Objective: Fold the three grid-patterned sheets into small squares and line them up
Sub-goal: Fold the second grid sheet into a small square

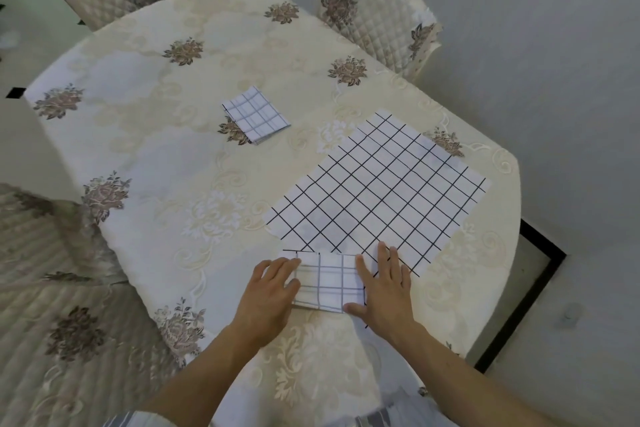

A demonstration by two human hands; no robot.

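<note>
My two hands press a half-folded grid sheet at the near edge of the desk.

Head view: my left hand lies on the left end of the folded sheet, fingers loosely bent on top of it and gripping nothing, while my right hand lies flat on its right end, fingers straight and spread, the tips reaching onto the unfolded sheet. The folded sheet shows grey lines and covers the near corner of the unfolded sheet, which lies spread flat with bold black lines towards the desk's right side. Well apart, further back near the middle of the desk, sits a small folded square of the same grid pattern. A floral cream cloth covers the desk, and two quilted chairs stand at its far side.
</note>
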